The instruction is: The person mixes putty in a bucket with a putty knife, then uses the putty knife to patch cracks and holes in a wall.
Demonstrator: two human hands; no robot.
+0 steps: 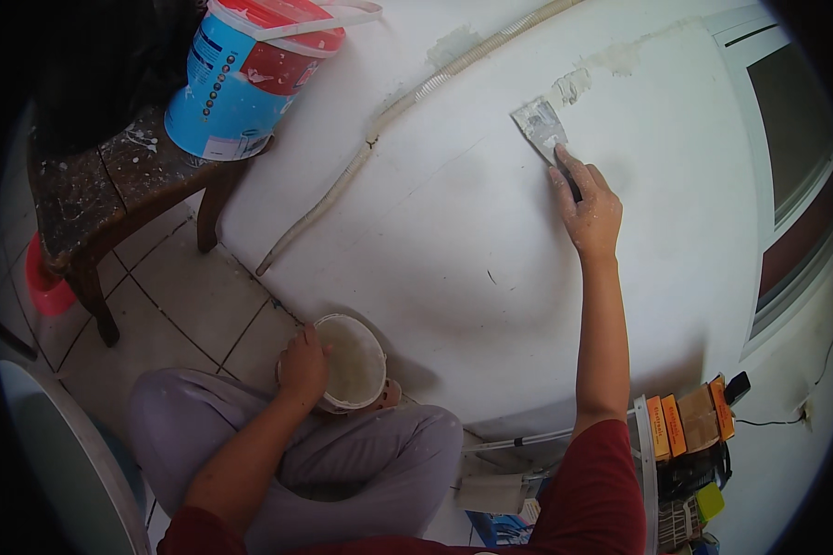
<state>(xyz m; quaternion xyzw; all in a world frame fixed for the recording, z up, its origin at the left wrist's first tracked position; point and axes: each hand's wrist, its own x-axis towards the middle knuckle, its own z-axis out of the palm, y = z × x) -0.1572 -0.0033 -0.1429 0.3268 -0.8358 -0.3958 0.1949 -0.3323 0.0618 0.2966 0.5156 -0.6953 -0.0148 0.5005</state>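
Closest to the camera, a maroon sleeve (588, 490) leads up to the right hand (590, 215), its fingers wrapped on the dark handle of a putty knife (539, 123), whose blade lies at the white wall (435, 231) just beside a grey putty smear (572, 87). The left hand (304, 367) has its fingers clasped over the rim of a white plastic tub (354, 333) in front of the crossed legs (361, 449). A steep blade angle could gouge the smear, a slackened left grip could tip the tub, and a knock to the wooden stool (125, 180) could topple the paint bucket (217, 102).
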